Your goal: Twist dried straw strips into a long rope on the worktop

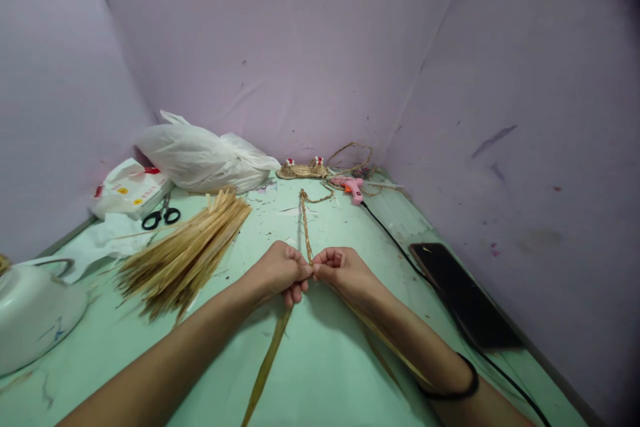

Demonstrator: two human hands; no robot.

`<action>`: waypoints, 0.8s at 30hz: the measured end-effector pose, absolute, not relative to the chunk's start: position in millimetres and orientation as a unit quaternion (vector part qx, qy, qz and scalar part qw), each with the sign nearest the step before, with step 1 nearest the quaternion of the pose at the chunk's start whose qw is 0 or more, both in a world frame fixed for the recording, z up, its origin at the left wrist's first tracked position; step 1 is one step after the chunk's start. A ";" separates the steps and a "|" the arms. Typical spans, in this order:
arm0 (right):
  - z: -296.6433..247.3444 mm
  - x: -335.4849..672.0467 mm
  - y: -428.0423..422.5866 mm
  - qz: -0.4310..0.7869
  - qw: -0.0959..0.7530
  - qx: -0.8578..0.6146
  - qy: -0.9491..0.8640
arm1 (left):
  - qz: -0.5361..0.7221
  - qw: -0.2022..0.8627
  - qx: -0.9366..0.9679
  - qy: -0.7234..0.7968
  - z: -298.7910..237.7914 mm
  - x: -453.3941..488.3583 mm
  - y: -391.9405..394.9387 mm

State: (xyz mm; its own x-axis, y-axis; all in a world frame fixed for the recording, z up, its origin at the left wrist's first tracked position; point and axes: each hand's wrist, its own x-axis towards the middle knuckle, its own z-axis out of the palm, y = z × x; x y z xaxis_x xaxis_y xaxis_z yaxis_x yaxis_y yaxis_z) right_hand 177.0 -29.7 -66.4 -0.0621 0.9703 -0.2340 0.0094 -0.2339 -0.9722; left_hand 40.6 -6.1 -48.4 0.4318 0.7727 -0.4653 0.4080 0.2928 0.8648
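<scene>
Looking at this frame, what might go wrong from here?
1. The left hand and right hand pinch the braid's near end; if either slips, the plait may loosen.
2. A loose strip trails toward the black wristband and might snag.
3. The black cord leads from the pink glue gun; a tug could drag it.

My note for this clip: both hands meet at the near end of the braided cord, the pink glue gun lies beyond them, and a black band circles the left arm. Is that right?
Not quite: the head view shows the black band around the right arm. The left hand and right hand do meet at the braided cord's near end, with the pink glue gun beyond them.
</scene>
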 end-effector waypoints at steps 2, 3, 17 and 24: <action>-66.8 176.9 -30.1 0.561 0.412 -0.541 -0.471 | 0.153 0.597 0.591 0.521 -49.2 41.7 -6.6; -67.3 177.3 -30.4 0.553 0.403 -0.544 -0.485 | 0.160 0.582 0.600 0.525 -50.1 42.4 -6.8; -49.9 174.5 -56.1 0.287 0.214 -0.674 -0.646 | 0.201 0.571 0.564 0.562 -55.4 52.8 -15.4; -56.8 158.6 -69.9 0.276 0.232 -0.613 -0.703 | 0.194 0.648 0.542 0.499 -52.7 46.5 -8.5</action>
